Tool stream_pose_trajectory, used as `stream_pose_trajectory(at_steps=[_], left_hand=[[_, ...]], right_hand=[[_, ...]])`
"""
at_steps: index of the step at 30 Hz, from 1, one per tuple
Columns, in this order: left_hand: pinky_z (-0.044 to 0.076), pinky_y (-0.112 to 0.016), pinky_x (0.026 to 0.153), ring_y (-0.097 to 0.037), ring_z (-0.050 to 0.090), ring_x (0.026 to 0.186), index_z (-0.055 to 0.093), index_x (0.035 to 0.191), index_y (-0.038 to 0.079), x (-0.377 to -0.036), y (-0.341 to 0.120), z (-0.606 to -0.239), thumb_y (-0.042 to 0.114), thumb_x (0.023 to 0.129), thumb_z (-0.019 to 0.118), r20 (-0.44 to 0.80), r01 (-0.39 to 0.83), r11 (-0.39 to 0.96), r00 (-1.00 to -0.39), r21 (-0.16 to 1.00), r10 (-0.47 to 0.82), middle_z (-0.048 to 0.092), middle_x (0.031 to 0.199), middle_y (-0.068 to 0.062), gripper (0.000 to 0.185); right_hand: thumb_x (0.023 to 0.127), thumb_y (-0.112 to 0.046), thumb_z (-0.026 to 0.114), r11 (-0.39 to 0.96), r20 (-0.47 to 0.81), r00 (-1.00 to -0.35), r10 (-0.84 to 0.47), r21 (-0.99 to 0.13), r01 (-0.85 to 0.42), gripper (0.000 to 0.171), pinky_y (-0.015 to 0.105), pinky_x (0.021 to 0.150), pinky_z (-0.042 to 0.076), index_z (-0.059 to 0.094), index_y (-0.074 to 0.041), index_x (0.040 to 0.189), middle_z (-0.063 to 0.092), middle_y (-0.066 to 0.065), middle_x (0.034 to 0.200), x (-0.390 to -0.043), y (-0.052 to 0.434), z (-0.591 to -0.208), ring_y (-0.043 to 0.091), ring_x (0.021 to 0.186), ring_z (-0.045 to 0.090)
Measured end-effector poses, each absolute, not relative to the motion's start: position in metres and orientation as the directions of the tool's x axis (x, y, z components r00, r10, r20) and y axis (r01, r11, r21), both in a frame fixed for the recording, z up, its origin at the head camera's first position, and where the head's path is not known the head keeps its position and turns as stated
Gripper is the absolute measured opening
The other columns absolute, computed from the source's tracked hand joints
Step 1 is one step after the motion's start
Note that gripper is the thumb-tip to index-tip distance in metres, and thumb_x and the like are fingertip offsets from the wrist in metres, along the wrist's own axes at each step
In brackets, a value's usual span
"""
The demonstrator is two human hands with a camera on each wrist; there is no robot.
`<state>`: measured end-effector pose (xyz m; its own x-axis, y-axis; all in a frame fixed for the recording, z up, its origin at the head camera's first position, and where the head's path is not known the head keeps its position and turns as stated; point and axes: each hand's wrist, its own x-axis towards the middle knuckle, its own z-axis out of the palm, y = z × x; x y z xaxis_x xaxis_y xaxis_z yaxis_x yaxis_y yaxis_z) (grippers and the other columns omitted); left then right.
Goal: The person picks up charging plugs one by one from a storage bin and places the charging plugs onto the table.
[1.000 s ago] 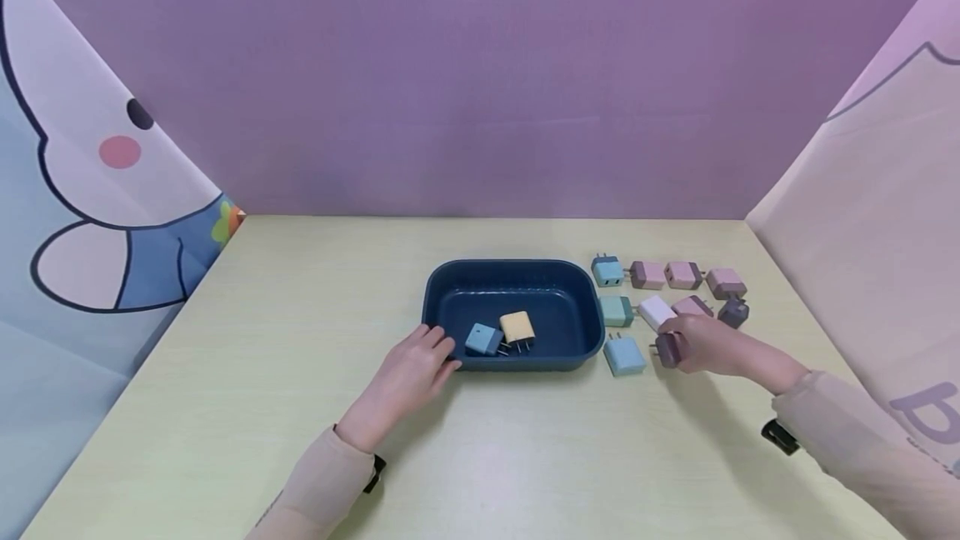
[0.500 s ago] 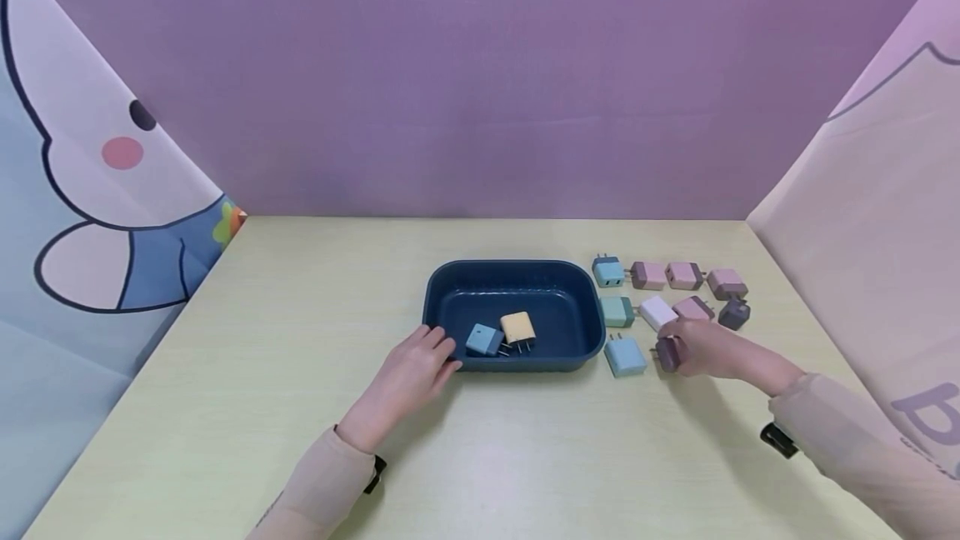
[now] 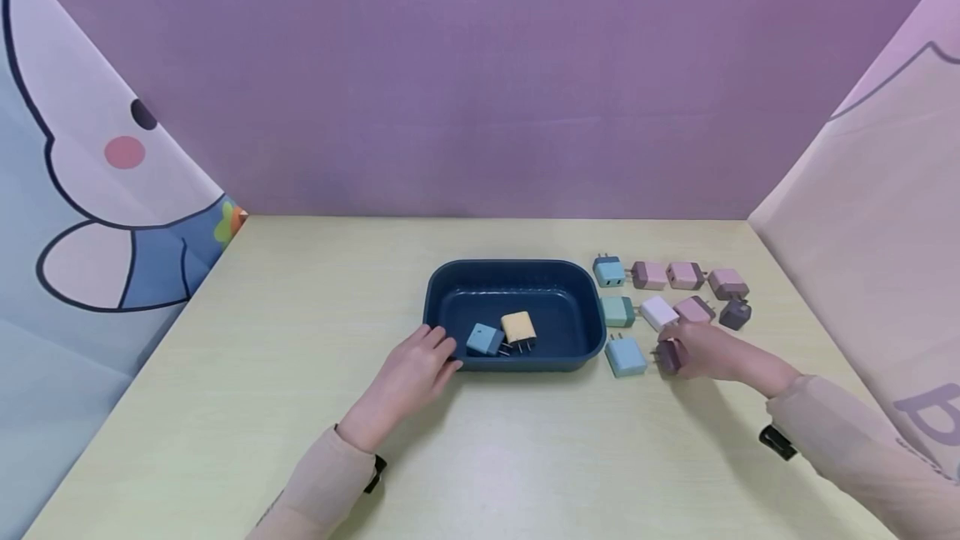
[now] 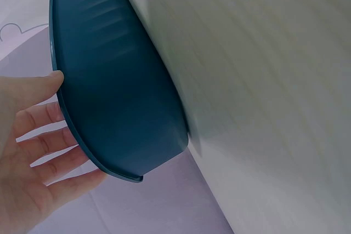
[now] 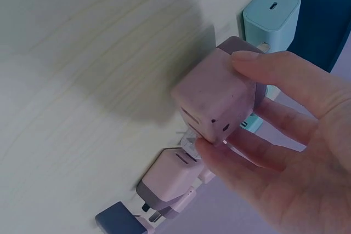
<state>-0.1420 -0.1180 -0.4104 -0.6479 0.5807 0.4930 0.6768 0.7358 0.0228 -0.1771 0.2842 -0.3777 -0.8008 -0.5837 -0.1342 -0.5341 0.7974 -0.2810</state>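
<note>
Now my right hand point(image 3: 701, 352) pinches the mauve charger point(image 3: 668, 354), barely shifted since a second ago, while my left hand point(image 3: 417, 367) stays spread on the tray point(image 3: 592, 332) rim.

Left hand point(image 3: 411, 375) lies flat and low, fingers point(image 4: 41, 146) straight and slightly spread, tips forward, wrist relaxed, forearm in a beige sleeve angling in from below. Right hand point(image 3: 708, 352) is reached out to the right, forearm stretched across in a matching sleeve, a dark strap at the wrist. Its thumb and curled fingers point(image 5: 263, 152) are pinched together, thumb on top, knuckles bent.
</note>
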Motion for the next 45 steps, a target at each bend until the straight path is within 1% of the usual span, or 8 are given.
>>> stream_pose_trajectory(at_steps=[8, 13, 17, 21, 27, 32, 40, 45], left_hand=[[0.039, -0.028, 0.062, -0.018, 0.042, 0.065, 0.060, 0.079, 0.005, -0.1424, -0.1178, -0.4104, 0.016, 0.074, 0.070, 0.499, 0.679, 0.734, -0.644, 0.023, 0.580, 0.054, 0.075, -0.006, 0.016], [0.038, -0.029, 0.060, -0.020, 0.041, 0.063, 0.059, 0.077, 0.003, -0.1437, -0.1182, -0.4120, 0.014, 0.072, 0.071, 0.540, 0.708, 0.706, -0.607, 0.033, 0.583, 0.052, 0.072, -0.007, 0.017], [0.037, -0.029, 0.059, -0.019, 0.039, 0.063, 0.057, 0.077, 0.002, -0.1432, -0.1179, -0.4107, 0.014, 0.074, 0.069, 0.569, 0.722, 0.691, -0.579, 0.025, 0.584, 0.050, 0.072, -0.007, 0.017], [0.038, -0.029, 0.059, -0.019, 0.040, 0.063, 0.059, 0.077, 0.004, -0.1427, -0.1177, -0.4106, 0.014, 0.071, 0.072, 0.545, 0.708, 0.705, -0.605, 0.034, 0.581, 0.052, 0.072, -0.006, 0.018], [0.040, -0.029, 0.063, -0.018, 0.042, 0.066, 0.060, 0.080, 0.003, -0.1412, -0.1167, -0.4100, 0.016, 0.074, 0.070, 0.490, 0.672, 0.740, -0.651, 0.016, 0.580, 0.054, 0.075, -0.006, 0.017], [0.040, -0.028, 0.062, -0.019, 0.042, 0.065, 0.060, 0.080, 0.004, -0.1412, -0.1172, -0.4096, 0.016, 0.075, 0.070, 0.492, 0.674, 0.738, -0.649, 0.020, 0.580, 0.053, 0.074, -0.006, 0.016], [0.040, -0.028, 0.062, -0.018, 0.043, 0.066, 0.061, 0.081, 0.004, -0.1420, -0.1175, -0.4095, 0.017, 0.076, 0.069, 0.485, 0.671, 0.741, -0.656, 0.023, 0.578, 0.054, 0.075, -0.006, 0.016], [0.040, -0.028, 0.062, -0.018, 0.043, 0.066, 0.061, 0.081, 0.004, -0.1415, -0.1172, -0.4086, 0.016, 0.076, 0.069, 0.477, 0.668, 0.743, -0.663, 0.032, 0.576, 0.055, 0.076, -0.006, 0.015]], right_hand=[[0.057, 0.004, 0.069, 0.798, -0.139, -0.802, -0.581, -0.287, -0.529, 0.031, 0.021, 0.048, 0.038, 0.062, 0.004, 0.087, 0.056, 0.004, 0.068, -0.1769, 0.2828, -0.3800, 0.008, 0.055, 0.043], [0.057, 0.004, 0.070, 0.810, -0.156, -0.808, -0.568, -0.285, -0.513, 0.032, 0.021, 0.048, 0.039, 0.061, 0.004, 0.088, 0.058, 0.006, 0.071, -0.1764, 0.2816, -0.3811, 0.009, 0.056, 0.045], [0.057, 0.003, 0.072, 0.816, -0.164, -0.813, -0.558, -0.285, -0.503, 0.033, 0.022, 0.049, 0.039, 0.061, 0.004, 0.088, 0.059, 0.007, 0.074, -0.1758, 0.2813, -0.3817, 0.010, 0.057, 0.046], [0.058, 0.003, 0.072, 0.816, -0.167, -0.813, -0.558, -0.289, -0.500, 0.033, 0.022, 0.049, 0.039, 0.061, 0.005, 0.089, 0.059, 0.009, 0.075, -0.1755, 0.2812, -0.3820, 0.010, 0.058, 0.047], [0.060, 0.005, 0.070, 0.817, -0.206, -0.806, -0.555, -0.317, -0.482, 0.035, 0.022, 0.049, 0.039, 0.060, 0.007, 0.093, 0.059, 0.008, 0.074, -0.1755, 0.2818, -0.3836, 0.009, 0.057, 0.046], [0.060, 0.007, 0.069, 0.816, -0.218, -0.801, -0.557, -0.323, -0.479, 0.035, 0.022, 0.050, 0.040, 0.060, 0.008, 0.094, 0.058, 0.006, 0.071, -0.1764, 0.2825, -0.3842, 0.009, 0.057, 0.046], [0.061, 0.006, 0.069, 0.817, -0.228, -0.798, -0.557, -0.324, -0.477, 0.036, 0.023, 0.051, 0.041, 0.059, 0.008, 0.095, 0.060, 0.007, 0.073, -0.1778, 0.2825, -0.3840, 0.010, 0.058, 0.047], [0.061, 0.005, 0.066, 0.831, -0.252, -0.804, -0.538, -0.318, -0.456, 0.041, 0.021, 0.048, 0.037, 0.058, 0.011, 0.100, 0.056, 0.004, 0.068, -0.1788, 0.2812, -0.3825, 0.008, 0.054, 0.044]])
